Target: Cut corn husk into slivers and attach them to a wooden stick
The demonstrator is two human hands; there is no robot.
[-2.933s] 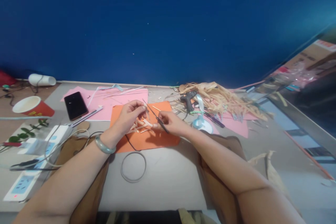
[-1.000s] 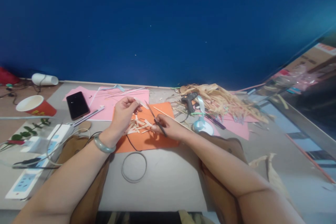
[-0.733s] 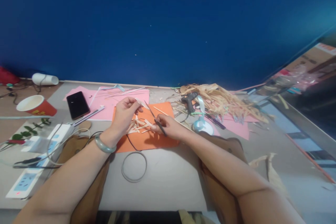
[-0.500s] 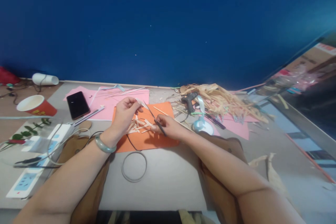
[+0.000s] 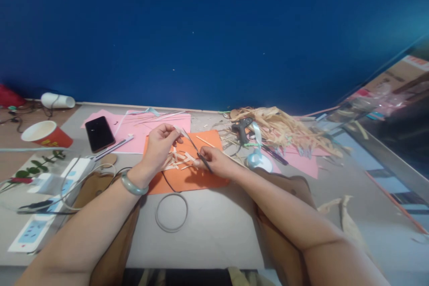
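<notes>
My left hand (image 5: 160, 145) pinches a short pale strip (image 5: 181, 131) between thumb and fingers, held above an orange sheet (image 5: 187, 178). My right hand (image 5: 216, 161) grips small dark scissors (image 5: 197, 151), whose blades point up and left toward that strip. A heap of cut pale strips (image 5: 177, 160) lies on the orange sheet between the two hands. A green bangle (image 5: 132, 185) sits on my left wrist.
Pink paper (image 5: 134, 127), a black phone (image 5: 97, 133) and a red paper cup (image 5: 45, 134) lie to the left, with white power strips (image 5: 40, 214). A wire ring (image 5: 170, 212) lies in front. A glue gun (image 5: 241, 128), raffia pile (image 5: 284, 130) and blue ribbon (image 5: 256, 158) sit on the right.
Since 2.9 s ago my left hand lifted a strip from the heap up toward the scissor blades. Over the last second both hands barely moved.
</notes>
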